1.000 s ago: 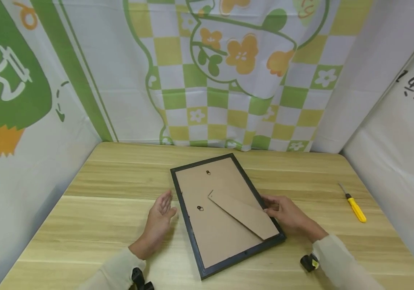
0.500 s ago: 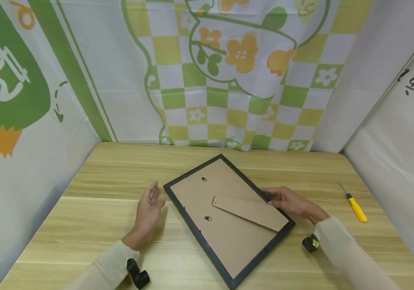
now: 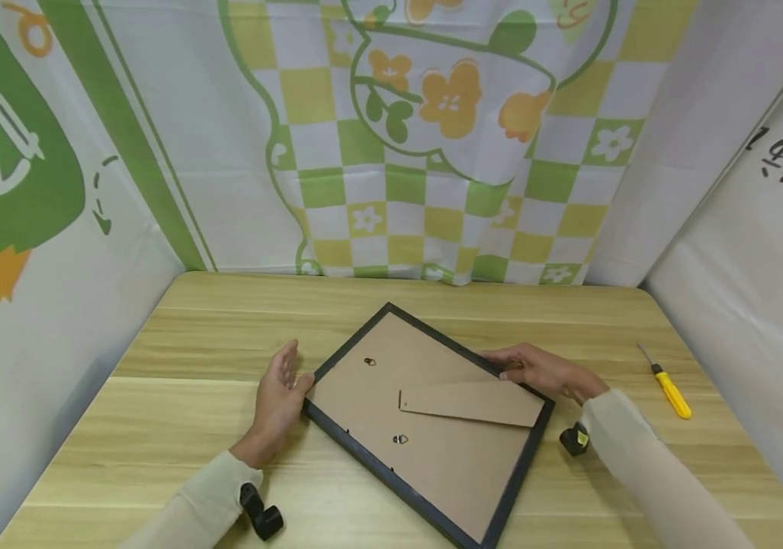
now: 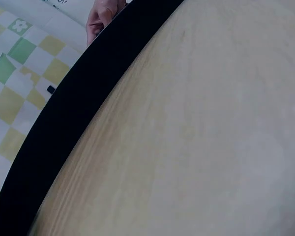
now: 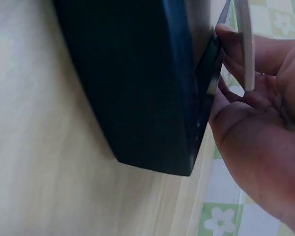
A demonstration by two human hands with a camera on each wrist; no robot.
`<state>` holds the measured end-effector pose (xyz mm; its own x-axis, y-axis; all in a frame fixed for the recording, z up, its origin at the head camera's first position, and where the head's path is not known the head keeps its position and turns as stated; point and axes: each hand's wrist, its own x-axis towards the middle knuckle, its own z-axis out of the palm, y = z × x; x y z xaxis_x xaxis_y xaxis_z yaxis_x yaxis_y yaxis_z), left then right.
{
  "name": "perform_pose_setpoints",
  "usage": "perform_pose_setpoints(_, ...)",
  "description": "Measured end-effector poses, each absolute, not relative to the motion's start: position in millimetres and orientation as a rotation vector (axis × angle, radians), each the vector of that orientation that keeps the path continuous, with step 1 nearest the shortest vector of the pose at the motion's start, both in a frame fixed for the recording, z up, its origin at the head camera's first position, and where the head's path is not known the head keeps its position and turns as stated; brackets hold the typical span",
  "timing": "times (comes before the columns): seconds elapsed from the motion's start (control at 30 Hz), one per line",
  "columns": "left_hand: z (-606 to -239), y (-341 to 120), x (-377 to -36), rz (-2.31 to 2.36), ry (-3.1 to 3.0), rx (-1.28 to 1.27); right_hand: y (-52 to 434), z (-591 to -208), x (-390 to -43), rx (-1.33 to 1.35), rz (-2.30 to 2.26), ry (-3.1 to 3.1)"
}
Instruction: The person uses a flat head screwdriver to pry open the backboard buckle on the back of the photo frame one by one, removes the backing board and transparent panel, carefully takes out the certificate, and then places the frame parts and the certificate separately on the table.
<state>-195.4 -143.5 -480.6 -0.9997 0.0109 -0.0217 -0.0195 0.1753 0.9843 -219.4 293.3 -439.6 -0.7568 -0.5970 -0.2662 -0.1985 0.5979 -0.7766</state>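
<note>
Right hand (image 3: 535, 370): gripping the picture frame (image 3: 432, 435) by its far right edge
Left hand (image 3: 277, 400): standing straight-fingered, thumb touching the picture frame's left corner
Screwdriver (image 3: 669, 387): lying near the right edge of the tabletop (image 3: 178, 374)

The black frame (image 4: 79, 108) slants between checked cloth (image 4: 19, 73) and wooden tabletop (image 4: 196, 132), the right hand (image 4: 103, 15) at its top.

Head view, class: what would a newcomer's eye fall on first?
The black-rimmed picture frame, back side up, between the left hand and right hand. Then the yellow-handled screwdriver at right on the table, and the green-and-yellow checked cloth hanging behind.
</note>
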Motion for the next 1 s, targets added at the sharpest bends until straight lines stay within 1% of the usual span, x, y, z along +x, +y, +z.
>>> perform_pose_setpoints(0.17, -486.4, -146.8, -197.7, 2.008, 2.332, 0.193, 289.3, -437.2, -225.0, -0.655, -1.021, 2.301)
perform_pose_setpoints(0.27, -487.6, -150.5, -199.1, 1.910, 2.371, 0.331, 289.6, -437.2, -227.2, -0.637, -1.022, 2.299)
perform_pose_setpoints(0.43, -488.9, -155.3, -204.7, 1.744, 2.424, 0.476, 290.8, -438.1, -228.3, -0.595, -1.032, 2.296)
perform_pose_setpoints(0.6, -490.3, -158.7, -207.6, 1.713, 2.341, 0.551, 290.0, -440.8, -226.9, -0.609, -1.055, 2.296)
perform_pose_setpoints(0.8, -488.1, -157.8, -203.8, 1.635, 2.439, 0.650, 294.3, -444.4, -221.1, -0.541, -1.137, 2.319)
perform_pose_setpoints(1.0, -487.5, -150.3, -192.1, 1.618, 2.549, 0.566, 301.4, -450.3, -209.2, -0.451, -1.197, 2.471)
